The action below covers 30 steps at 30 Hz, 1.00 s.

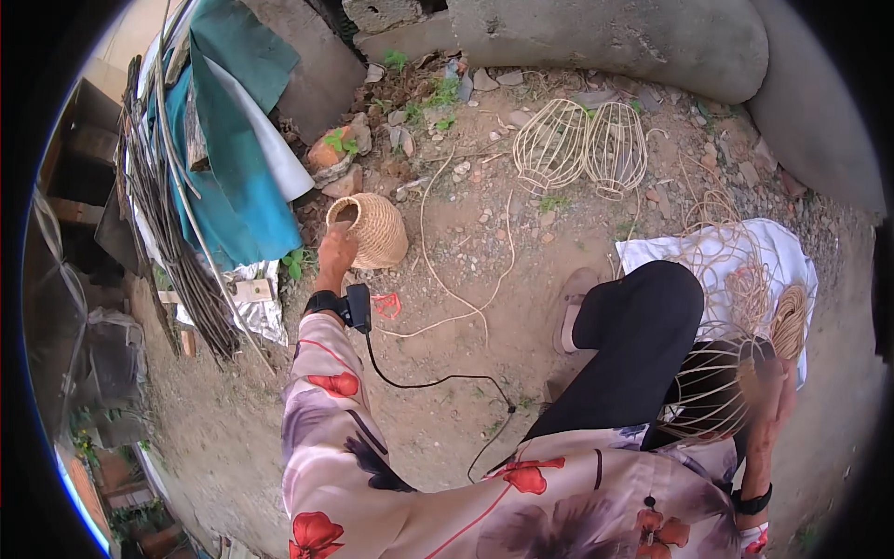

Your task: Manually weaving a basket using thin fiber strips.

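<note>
From my end I see the left hand (338,248) gripping the rim of the woven basket (380,233), beside the teal sheet (237,168). The right hand (765,391) is against the open-ribbed frame (703,396) at the lap — too blurred for me to tell its grip. Two similar frames (551,144) lie together on the dirt, beyond the white cloth (652,250).
</note>
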Each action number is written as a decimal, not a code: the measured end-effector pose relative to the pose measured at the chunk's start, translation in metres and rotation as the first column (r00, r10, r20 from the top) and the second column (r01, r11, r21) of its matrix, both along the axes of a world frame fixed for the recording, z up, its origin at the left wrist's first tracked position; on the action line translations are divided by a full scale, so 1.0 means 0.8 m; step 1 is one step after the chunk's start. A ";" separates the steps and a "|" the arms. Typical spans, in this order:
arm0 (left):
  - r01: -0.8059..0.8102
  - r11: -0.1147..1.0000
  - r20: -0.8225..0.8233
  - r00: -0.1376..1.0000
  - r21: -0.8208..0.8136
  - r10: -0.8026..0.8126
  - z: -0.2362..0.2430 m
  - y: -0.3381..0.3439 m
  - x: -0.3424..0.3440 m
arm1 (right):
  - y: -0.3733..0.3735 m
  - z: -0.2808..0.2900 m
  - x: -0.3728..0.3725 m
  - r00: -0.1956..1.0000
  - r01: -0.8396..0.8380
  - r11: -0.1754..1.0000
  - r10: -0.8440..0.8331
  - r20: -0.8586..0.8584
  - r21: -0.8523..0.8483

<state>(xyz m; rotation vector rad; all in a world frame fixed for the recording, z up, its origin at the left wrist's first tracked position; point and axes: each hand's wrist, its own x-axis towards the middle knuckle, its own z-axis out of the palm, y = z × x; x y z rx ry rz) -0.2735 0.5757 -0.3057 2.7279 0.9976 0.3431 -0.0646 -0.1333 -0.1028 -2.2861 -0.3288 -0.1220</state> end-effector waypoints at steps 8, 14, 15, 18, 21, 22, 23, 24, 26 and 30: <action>-0.146 0.989 -0.119 0.982 0.000 0.145 0.029 -0.062 0.014 | 0.003 -0.002 -0.003 0.999 0.052 0.999 -0.052 0.005 0.014; -0.139 0.723 0.056 0.969 -0.677 0.239 0.122 -0.077 0.003 | -0.001 -0.009 -0.005 0.999 0.053 0.998 -0.053 -0.008 0.036; -0.105 0.611 0.043 0.974 -0.785 0.222 0.135 -0.087 0.005 | -0.002 -0.010 -0.004 0.999 0.036 0.999 -0.036 -0.014 0.033; 0.010 0.513 0.087 0.988 -0.858 0.127 0.175 -0.122 0.019 | -0.005 -0.014 0.000 0.999 0.025 0.999 -0.026 0.041 0.027; 0.078 0.486 0.097 0.995 -0.871 0.014 0.211 -0.157 0.047 | -0.012 -0.016 0.003 0.999 -0.012 1.000 0.012 0.051 0.011; 0.126 0.486 0.103 0.992 -0.865 -0.075 0.221 -0.169 0.055 | -0.015 -0.017 0.004 0.998 -0.020 1.000 0.018 0.059 0.022; 0.175 0.480 0.108 0.980 -0.859 -0.165 0.231 -0.179 0.062 | -0.018 -0.018 0.004 0.997 -0.022 0.999 0.020 0.068 0.040; 0.202 0.503 0.111 0.972 -0.840 -0.206 0.238 -0.191 0.068 | -0.021 -0.019 0.005 0.997 -0.027 0.999 0.025 0.070 0.030; 0.174 0.537 0.053 0.971 -0.826 -0.233 0.250 -0.209 0.080 | -0.027 -0.021 0.005 0.999 0.012 1.000 -0.011 0.050 -0.016; 0.254 0.535 0.038 0.924 -0.806 -0.381 0.265 -0.233 0.100 | -0.034 -0.025 0.008 1.000 0.009 0.999 -0.009 -0.019 0.038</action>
